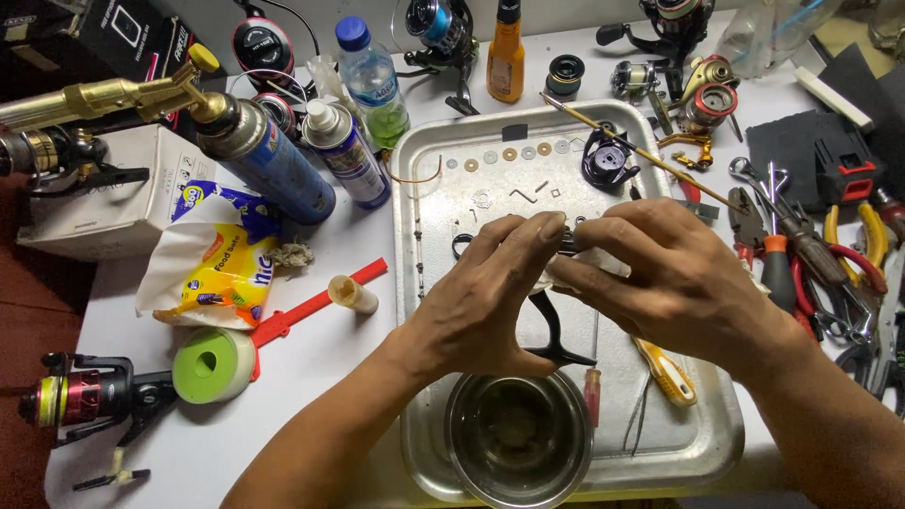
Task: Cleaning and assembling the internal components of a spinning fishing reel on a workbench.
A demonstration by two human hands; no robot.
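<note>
Metal tray, small part between both hands

On the worktop's left lies a crumpled yellow, blue and white food bag. Behind it stands a white box, and a black box fills the far corner. Two blue-labelled spray cans lean nearby, beside a blue-labelled water bottle and an orange bottle.
</note>
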